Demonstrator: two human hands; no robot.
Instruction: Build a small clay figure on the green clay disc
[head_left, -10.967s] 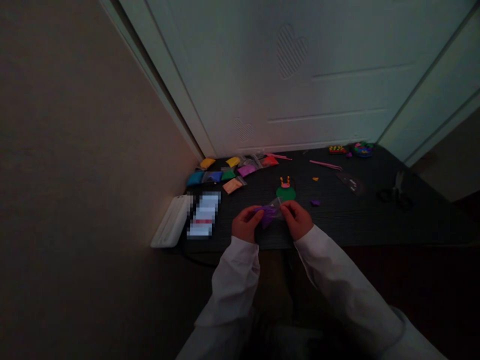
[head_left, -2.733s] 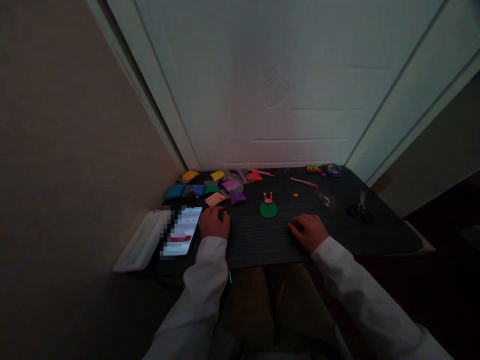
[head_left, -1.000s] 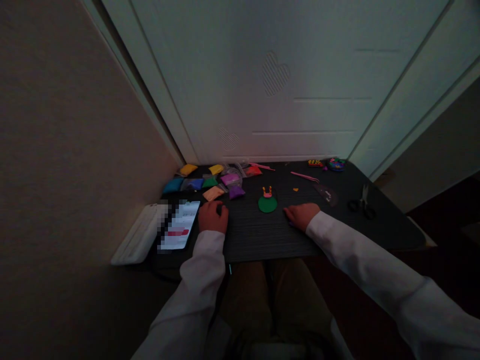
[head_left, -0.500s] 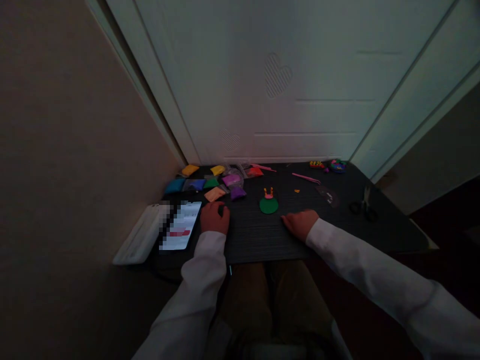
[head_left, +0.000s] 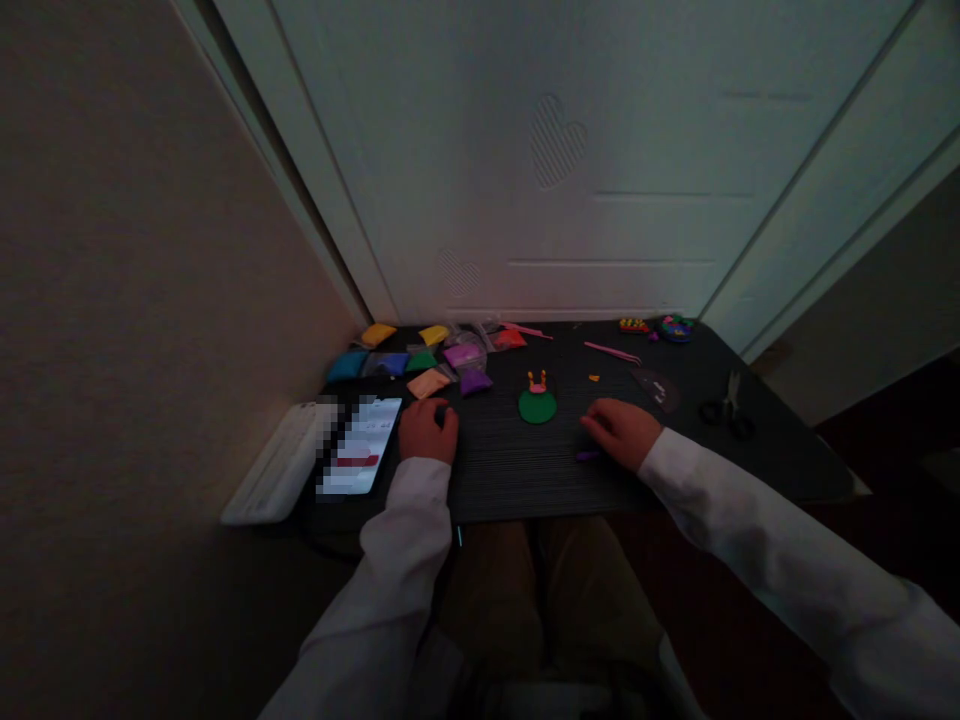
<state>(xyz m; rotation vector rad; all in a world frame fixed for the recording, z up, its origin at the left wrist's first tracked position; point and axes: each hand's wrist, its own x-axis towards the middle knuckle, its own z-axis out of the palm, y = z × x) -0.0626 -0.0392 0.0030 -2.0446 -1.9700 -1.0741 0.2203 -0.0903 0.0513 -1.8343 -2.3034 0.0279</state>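
purple strip (head_left: 587, 456) now shows at near left of right hand (head_left: 622, 432); half-second ago, covered. right hand has shifted right, farther; strip seems rolled out, part-way shaped. strip lies right and near of green disc (head_left: 538, 407). right fingers pressed together, bent; contact with strip, cannot tell. left hand (head_left: 428, 432) rests beside phone (head_left: 375, 435), fingers curled, tips hidden. strip's right end perhaps covered; phone screen part pixelated.

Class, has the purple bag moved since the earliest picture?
Yes. Judged against the green disc, the purple bag has moved left and farther back.
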